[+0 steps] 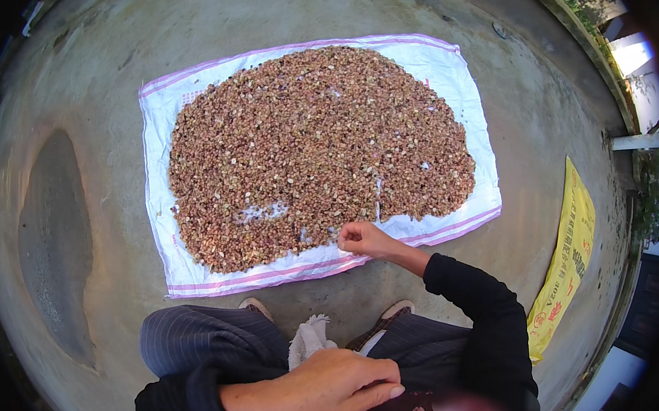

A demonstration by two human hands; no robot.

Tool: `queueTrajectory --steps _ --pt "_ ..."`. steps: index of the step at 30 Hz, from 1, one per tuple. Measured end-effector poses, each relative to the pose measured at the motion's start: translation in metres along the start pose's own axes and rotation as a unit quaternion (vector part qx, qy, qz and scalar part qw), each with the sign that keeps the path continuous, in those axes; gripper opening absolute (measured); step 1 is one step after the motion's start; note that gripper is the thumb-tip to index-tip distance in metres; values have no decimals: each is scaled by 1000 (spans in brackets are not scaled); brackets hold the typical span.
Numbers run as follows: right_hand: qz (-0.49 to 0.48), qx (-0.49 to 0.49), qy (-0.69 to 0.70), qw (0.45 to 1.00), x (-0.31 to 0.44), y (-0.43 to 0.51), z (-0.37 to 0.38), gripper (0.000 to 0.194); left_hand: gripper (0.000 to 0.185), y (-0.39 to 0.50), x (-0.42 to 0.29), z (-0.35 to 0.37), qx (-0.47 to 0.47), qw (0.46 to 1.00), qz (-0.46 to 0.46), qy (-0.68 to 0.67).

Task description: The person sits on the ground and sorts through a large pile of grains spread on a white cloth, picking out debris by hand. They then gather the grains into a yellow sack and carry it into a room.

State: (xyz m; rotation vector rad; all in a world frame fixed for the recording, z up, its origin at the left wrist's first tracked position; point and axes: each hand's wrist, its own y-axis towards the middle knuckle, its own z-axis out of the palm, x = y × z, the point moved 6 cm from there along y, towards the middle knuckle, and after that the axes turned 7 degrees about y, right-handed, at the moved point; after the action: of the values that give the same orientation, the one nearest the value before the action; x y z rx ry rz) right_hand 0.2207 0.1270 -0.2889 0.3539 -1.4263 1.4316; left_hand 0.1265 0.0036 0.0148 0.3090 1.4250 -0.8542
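A wide layer of small brown-pink beans or seeds (311,135) covers most of a white woven plastic sheet (154,250) with pink-striped borders on the ground before me. At the layer's near edge is my right hand (366,239), its fingers curled into a loose pinch; whether a bean is between the fingertips is too small to tell. My left hand (320,385) is held low over my lap, back of the hand up, with bent fingers and the thumb close to them. Its palm is hidden. White sheet shows through a thin patch (263,212) in the layer.
A yellow printed sack (566,256) lies flat to the right. Concrete floor (111,133) surrounds the sheet, with a dark damp-looking patch (54,243) at left. Between my knees hangs a pale fringed cloth (308,338). A low wall edge (592,58) runs along the upper right.
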Motion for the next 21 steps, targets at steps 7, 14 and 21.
queueTrajectory --steps 7,14,21 --pt "32 263 -565 781 -38 -42 89 28 21 2 -1 -3 -11 1000 10 25" --pt "-156 12 -441 884 7 -20 41 10 21 1 0 -4 -17 999 16 22" --pt "-162 -267 -402 861 62 15 -84 10 20 2 -1 -6 -10 1000 21 19"
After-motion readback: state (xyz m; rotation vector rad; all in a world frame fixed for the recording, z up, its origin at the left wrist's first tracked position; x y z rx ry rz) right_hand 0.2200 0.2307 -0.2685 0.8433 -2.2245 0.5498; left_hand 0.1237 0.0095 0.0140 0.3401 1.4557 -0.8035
